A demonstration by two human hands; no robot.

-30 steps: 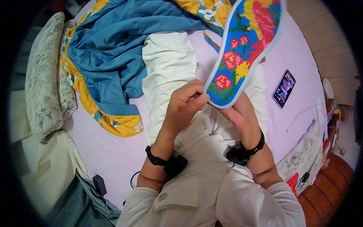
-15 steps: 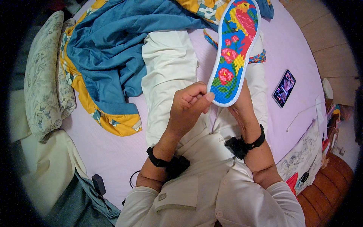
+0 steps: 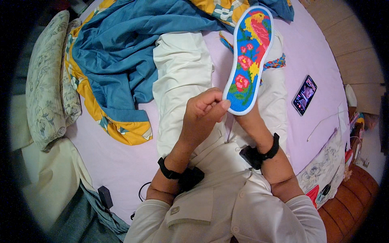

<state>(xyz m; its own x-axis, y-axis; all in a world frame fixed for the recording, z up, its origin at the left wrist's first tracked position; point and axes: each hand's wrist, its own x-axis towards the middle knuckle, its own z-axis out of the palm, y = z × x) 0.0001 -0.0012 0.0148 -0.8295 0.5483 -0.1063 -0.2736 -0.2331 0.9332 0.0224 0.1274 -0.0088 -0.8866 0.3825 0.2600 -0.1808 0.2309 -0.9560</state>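
Observation:
An embroidered insole [image 3: 250, 60] stands over my legs, its stitched face toward me. It has a blue ground, a white rim, a yellow and red bird at the far end and pink flowers with green leaves. My left hand [image 3: 207, 106] pinches its near end between thumb and bent fingers. My right hand goes behind the insole, so its fingers are hidden; only the wrist [image 3: 248, 117] shows below the rim. Multicoloured braided thread [image 3: 275, 62] sticks out to the right of the insole, with another strand [image 3: 226, 41] on its left.
A blue and yellow quilt [image 3: 117, 69] lies bunched at the left, beside a floral pillow [image 3: 46, 85]. On the pinkish sheet at the right is a phone [image 3: 304, 95] with its screen lit. A small black box [image 3: 105, 197] sits at the lower left.
The insole's far end has come slightly down and left, and the whole insole looks a little smaller. My right forearm has shifted left behind it. The left hand keeps its pinch.

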